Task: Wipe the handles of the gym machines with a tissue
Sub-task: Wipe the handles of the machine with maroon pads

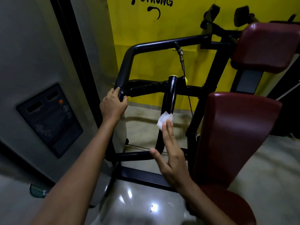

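Note:
A black gym machine fills the middle of the view. Its upright black handle (170, 96) has a yellow cap on top. My right hand (172, 156) presses a small white tissue (164, 120) flat against the lower part of this handle with straight fingers, thumb spread apart. My left hand (113, 105) is wrapped around the bent black frame bar (125, 67) at its lower corner, next to a textured horizontal grip (146, 88).
Dark red seat pads (235, 135) stand at the right, another pad (266, 46) above. A thin cable (189, 98) hangs by the handle. A yellow wall is behind, a grey wall with a dark panel (48, 119) at the left. The floor is shiny tile.

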`<state>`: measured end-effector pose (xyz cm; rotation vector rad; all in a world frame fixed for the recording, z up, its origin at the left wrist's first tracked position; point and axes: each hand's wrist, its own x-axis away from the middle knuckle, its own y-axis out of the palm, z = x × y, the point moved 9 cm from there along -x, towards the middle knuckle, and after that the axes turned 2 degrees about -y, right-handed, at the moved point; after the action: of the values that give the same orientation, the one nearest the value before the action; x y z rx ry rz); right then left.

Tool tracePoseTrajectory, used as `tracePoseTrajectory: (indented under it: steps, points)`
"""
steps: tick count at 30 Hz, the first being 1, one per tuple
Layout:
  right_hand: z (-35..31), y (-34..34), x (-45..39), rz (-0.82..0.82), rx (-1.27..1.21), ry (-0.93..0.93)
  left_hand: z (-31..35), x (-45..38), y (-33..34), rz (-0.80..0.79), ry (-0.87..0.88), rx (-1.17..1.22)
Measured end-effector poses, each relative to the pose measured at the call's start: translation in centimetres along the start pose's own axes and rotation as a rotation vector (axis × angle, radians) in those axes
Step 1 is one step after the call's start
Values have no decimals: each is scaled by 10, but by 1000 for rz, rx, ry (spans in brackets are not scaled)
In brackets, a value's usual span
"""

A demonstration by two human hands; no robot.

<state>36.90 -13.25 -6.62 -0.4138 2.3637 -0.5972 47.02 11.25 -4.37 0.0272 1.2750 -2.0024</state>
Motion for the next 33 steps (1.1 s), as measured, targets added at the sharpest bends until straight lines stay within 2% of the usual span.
tracePoseTrajectory:
  steps: [6, 12, 15, 17, 21, 26, 31, 33]
  points:
    - [3, -10, -18, 106, -151, 75, 1, 1, -1, -1, 6, -4]
    - [0, -6, -14, 102, -194, 48, -1, 0, 1, -9, -7, -1]
    - [9, -17, -34, 164, -218, 122, 0, 0, 0, -10, -5, -7]
    - [6, -15, -38, 146, -155, 114, 1, 1, 0, -10, -3, -9]
    - [3, -7, -18, 32, 54, -25, 1, 1, 0, -8, -1, -7]
    - [7, -24, -43, 62, 129, -25, 0, 0, 0, -2, 0, -1]
    - [-4, -20, -39, -4, 291, -176, -1, 1, 1, -6, 0, 5]
    - [-1, -29, -51, 13, 321, -173, 0, 1, 0, -2, 2, 0]
